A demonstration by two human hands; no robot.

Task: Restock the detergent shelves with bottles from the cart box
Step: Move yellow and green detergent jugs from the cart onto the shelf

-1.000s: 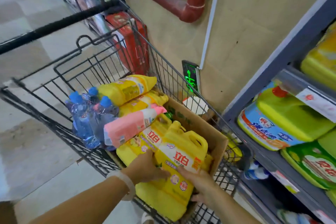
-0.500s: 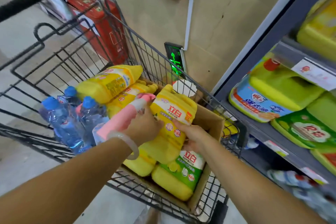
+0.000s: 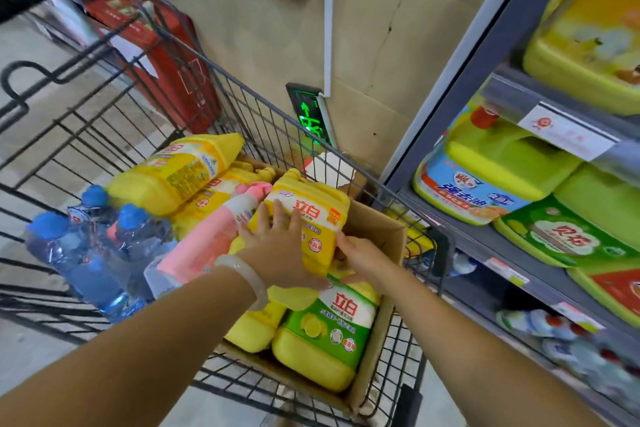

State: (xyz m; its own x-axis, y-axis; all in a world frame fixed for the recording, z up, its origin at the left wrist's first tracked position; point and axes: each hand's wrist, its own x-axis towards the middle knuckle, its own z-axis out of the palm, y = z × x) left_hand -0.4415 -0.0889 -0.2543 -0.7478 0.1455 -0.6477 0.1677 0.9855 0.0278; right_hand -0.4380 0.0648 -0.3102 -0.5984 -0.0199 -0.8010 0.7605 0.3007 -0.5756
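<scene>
Detergent jug, a yellow plastic one with a moulded handle and a white and orange label, sits tilted up at the top of the brown cardboard box in the near right corner of the black wire shopping cart. The left hand lies across its face with fingers spread nearly straight, thumb under the lower edge; the right hand cups its right side, but its fingertips are hidden, so how firmly it grips I cannot tell. Full to the shoulder, the jug probably handles heavy and stiff, with smooth walls that could slip, so the moulded handle at its far end or a palm beneath the base looks the safest hold. A green-labelled yellow jug lies under it, nearer the camera. Just left, a pink spray bottle leans against it, with more yellow bottles beyond and blue-capped water bottles at the far left. The grey metal shelves to the right already hold lime-green jugs packed tightly, so the cart rim and the crowded shelf stand in the way.
</scene>
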